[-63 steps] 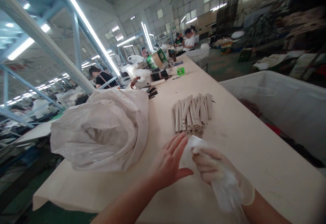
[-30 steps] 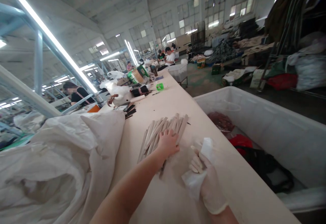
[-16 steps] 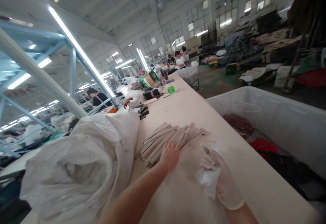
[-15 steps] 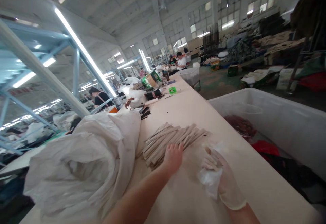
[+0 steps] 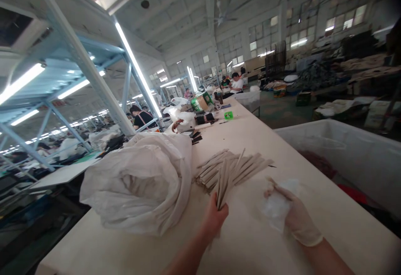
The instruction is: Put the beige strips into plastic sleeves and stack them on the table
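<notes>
My left hand (image 5: 216, 216) is bare and closed around a small bunch of beige strips (image 5: 223, 181), which stand up from its grip. Just beyond it, a pile of similar flat strips (image 5: 250, 166) lies fanned out on the pale table (image 5: 244, 237). To the right, my right hand (image 5: 296, 216) wears a thin whitish glove. Its fingers are closed on a crumpled, see-through plastic piece (image 5: 277, 210) that hangs below them. A large whitish cloth sack (image 5: 169, 200) slumps open-mouthed to the left of the strips.
Along the right table edge stands a big white bin (image 5: 360, 145) with dark and red material inside. Farther up the table are a green box (image 5: 228, 115), black strips (image 5: 196, 137) and plastic bags (image 5: 184, 120). Co-workers (image 5: 236, 84) sit at the far end. A blue metal frame (image 5: 84, 72) rises at left.
My left hand has gone from resting on the pile to holding a bunch of strips raised off it. My right hand still holds the plastic. The camera view has turned somewhat left.
</notes>
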The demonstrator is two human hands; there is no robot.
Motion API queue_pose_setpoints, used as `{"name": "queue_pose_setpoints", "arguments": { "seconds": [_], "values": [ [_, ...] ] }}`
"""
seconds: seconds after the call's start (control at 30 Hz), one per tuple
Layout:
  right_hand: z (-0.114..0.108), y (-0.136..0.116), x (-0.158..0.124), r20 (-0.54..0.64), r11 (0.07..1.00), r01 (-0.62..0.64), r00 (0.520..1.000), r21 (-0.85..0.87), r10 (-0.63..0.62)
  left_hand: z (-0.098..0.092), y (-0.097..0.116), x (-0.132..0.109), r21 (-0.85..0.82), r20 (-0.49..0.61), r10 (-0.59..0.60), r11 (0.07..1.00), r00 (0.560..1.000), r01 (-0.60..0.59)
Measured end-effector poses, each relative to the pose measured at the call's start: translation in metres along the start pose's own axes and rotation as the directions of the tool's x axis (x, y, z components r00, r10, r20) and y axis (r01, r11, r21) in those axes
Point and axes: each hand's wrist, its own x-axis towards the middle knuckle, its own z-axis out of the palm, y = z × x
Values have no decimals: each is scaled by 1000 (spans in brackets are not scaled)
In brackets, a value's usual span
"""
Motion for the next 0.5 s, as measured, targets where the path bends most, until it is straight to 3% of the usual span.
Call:
{"name": "queue_pose_setpoints", "arguments": {
  "seconds": [0.17,0.27,0.5],
  "values": [
    [14,43,-21,81,994,-82,993,-77,88,-12,-9,-34,-223,86,-46,973,995,65],
    [22,62,-40,69,990,-90,993,-108,98,-14,-6,-44,-279,128,-40,957,991,75],
    [36,90,-70,-21,955,-220,975,-200,220,4,5,-45,-318,136,-39,945,990,81]
  ]
}}
